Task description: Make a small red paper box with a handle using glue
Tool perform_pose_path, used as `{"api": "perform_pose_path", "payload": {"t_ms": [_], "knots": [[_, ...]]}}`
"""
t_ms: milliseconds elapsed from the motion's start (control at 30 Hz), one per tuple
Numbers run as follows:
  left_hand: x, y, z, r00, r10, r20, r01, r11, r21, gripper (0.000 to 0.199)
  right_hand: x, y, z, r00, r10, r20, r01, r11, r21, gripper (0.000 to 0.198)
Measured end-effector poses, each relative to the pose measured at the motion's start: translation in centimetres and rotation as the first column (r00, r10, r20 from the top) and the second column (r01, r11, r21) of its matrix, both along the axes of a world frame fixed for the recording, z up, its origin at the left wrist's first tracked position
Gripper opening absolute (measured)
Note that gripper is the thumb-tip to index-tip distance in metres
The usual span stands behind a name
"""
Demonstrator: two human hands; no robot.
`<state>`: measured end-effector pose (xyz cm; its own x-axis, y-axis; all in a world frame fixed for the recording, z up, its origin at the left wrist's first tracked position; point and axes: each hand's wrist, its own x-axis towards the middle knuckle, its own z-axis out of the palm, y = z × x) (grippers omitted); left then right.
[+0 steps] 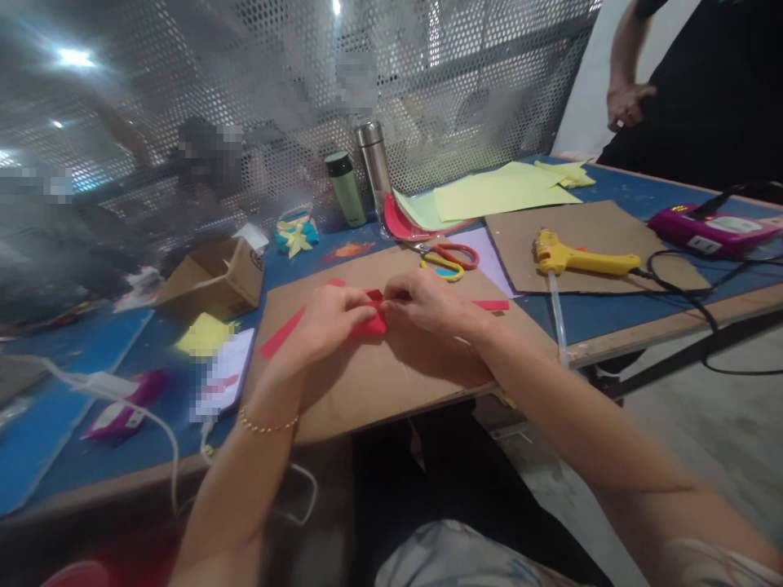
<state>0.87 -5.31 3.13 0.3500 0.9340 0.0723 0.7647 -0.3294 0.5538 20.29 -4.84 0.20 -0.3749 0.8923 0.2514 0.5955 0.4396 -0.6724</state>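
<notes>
Between my two hands is a piece of folded red paper [368,328], held just above a sheet of brown cardboard [391,391]. My left hand [333,318] pinches its left side with thumb and fingers. From the right, my right hand [419,302] closes its fingertips on the paper's upper right edge and hides part of it. A red paper strip [281,334] lies on the cardboard under my left hand. Another red strip [493,306] sticks out to the right of my right wrist. Scissors [449,259] with red and yellow handles lie beyond my right hand.
A yellow glue gun [581,257] rests on cardboard at right, its cable trailing to a purple power strip [713,228]. Bottles [348,191] and yellow paper [502,191] stand at the back. A box [214,281] and phone [223,375] are left. A person [703,90] stands at right.
</notes>
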Motion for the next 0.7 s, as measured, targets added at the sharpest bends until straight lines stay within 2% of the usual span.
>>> {"api": "perform_pose_path", "payload": {"t_ms": [267, 467, 700], "knots": [[0.23, -0.23, 0.35, 1.0, 0.007, 0.006, -0.007, 0.998, -0.063, 0.021, 0.09, 0.24, -0.32, 1.0, 0.01, 0.004, -0.01, 0.999, 0.03, 0.018], [0.29, -0.51, 0.52, 1.0, 0.005, -0.009, -0.005, 1.0, -0.024, 0.02, 0.08, 0.22, -0.34, 1.0, 0.017, 0.012, -0.017, 1.0, 0.021, 0.018], [0.6, -0.58, 0.41, 1.0, 0.019, 0.011, -0.019, 0.999, -0.036, 0.024, -0.01, 0.42, -0.53, 1.0, 0.001, 0.005, -0.001, 1.0, 0.028, 0.017]]}}
